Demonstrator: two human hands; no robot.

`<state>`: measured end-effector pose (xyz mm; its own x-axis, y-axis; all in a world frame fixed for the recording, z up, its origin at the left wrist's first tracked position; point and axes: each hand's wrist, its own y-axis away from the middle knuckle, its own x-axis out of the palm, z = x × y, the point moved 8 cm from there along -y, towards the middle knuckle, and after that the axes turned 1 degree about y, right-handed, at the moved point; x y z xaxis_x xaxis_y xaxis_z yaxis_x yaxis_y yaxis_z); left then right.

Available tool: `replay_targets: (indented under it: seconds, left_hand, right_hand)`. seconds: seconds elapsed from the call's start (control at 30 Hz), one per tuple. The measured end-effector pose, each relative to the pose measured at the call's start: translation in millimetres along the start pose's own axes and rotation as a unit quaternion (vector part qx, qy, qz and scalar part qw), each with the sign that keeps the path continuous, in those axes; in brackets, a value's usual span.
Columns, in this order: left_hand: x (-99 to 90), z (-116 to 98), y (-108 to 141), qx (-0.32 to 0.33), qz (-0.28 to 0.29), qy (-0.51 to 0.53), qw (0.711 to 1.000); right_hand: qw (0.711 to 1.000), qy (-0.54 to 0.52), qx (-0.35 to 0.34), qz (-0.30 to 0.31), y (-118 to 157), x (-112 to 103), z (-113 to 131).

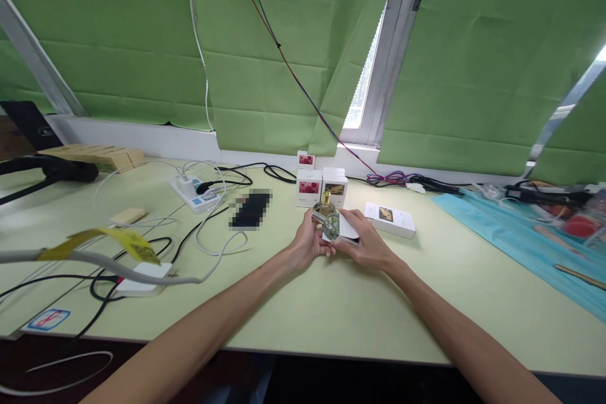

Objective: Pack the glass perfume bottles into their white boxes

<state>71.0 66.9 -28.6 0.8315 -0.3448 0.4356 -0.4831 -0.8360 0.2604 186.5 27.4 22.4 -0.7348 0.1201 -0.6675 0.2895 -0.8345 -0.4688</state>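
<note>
Over the middle of the table, my left hand (307, 237) is closed around a clear glass perfume bottle (325, 209) with a gold spray top. My right hand (367, 241) grips a white box or folded card (348, 229) right against the bottle. A second clear glass shape (331, 226) shows between the hands; whether it is a separate bottle I cannot tell. Just behind stand white boxes, one with a red flower picture (309, 188) and one with a yellow picture (335, 184). Beyond my right hand lies a flat white box (389, 219).
A power strip (194, 192) with plugs and tangled cables covers the left side, with a white adapter (144, 279) nearer me. A blurred dark object (250, 210) lies left of my hands. Blue plastic sheeting (516, 240) spreads on the right. Green blinds (284, 88) hang behind.
</note>
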Motion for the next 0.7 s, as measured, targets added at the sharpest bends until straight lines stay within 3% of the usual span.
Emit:
replay_targets:
  seconds: [0.47,0.6,0.7]
  left_hand:
    - [0.1,-3.7,0.1,-0.013,-0.002,-0.016,1.0]
    - [-11.2,-17.3,-2.7,0.007,-0.026,-0.043,0.999]
    - [-25.0,-24.7,-3.5,0.007,-0.074,-0.058,0.996]
  right_hand:
    - [1.0,-0.003,0.011,0.005,-0.6,-0.2,-0.2]
    - [1.0,0.0,0.021,0.009,-1.5,0.9,-1.1]
    - [1.0,0.005,0.011,0.023,-1.1,4.6,2.9]
